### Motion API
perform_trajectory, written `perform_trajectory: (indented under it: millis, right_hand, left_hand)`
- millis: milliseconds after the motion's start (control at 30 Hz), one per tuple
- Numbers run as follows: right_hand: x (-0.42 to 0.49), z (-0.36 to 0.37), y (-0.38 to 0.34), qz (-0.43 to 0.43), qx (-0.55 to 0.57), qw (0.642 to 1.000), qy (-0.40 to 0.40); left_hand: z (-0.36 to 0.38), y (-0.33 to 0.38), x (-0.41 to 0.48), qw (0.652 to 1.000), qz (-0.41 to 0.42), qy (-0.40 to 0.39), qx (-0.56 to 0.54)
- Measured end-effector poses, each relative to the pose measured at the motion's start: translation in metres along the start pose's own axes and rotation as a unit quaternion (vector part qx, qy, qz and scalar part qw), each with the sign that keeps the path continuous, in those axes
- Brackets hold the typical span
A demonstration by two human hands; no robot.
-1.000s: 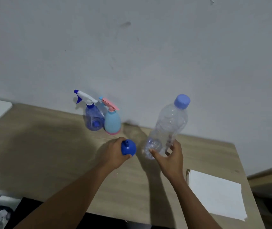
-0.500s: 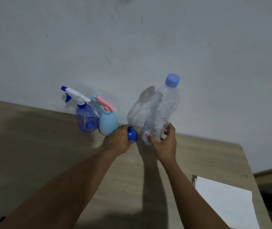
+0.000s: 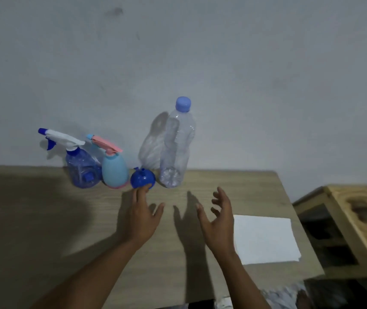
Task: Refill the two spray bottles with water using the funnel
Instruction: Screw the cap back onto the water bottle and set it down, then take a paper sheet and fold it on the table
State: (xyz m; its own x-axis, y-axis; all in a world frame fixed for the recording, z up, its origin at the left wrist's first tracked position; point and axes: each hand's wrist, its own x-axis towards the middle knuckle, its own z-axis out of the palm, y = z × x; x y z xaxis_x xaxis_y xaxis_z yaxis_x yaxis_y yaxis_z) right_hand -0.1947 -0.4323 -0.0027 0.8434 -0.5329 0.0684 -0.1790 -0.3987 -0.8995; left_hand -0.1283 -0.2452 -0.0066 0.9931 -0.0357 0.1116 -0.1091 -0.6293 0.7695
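Blue funnel spout-up on the wooden counter, by the wall.
It stands between the pale blue spray bottle and the capped water bottle; the left hand touches it with straight fingers, the right hand hovers open and empty. The clear spray bottle stands leftmost.

Wooden table holds spray bottles, funnel, water bottle, paper.

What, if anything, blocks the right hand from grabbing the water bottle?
Likely nothing, so probably yes. The right hand is open and empty, with only bare table between it and the water bottle. The funnel stands left of the water bottle, off that path.
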Motion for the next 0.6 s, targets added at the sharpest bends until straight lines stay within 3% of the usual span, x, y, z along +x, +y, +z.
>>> perform_trajectory:
  millis: [133,233,367,600]
  right_hand:
    - [-0.022,-0.083,0.039,0.017,-0.105,0.994,0.038]
    - [-0.015,-0.145,0.071,0.039,-0.181,0.981,0.048]
    - [0.014,-0.209,0.107,0.082,-0.257,0.963,0.023]
    - [0.048,-0.251,0.140,0.132,-0.283,0.945,-0.096]
  left_hand:
    - [0.027,0.033,-0.029,0.992,0.011,-0.120,-0.024]
    - [0.059,0.062,-0.040,0.985,0.034,-0.168,-0.026]
    - [0.104,0.097,-0.047,0.982,0.039,-0.179,0.038]
    - [0.174,0.115,-0.053,0.980,-0.039,-0.164,0.107]
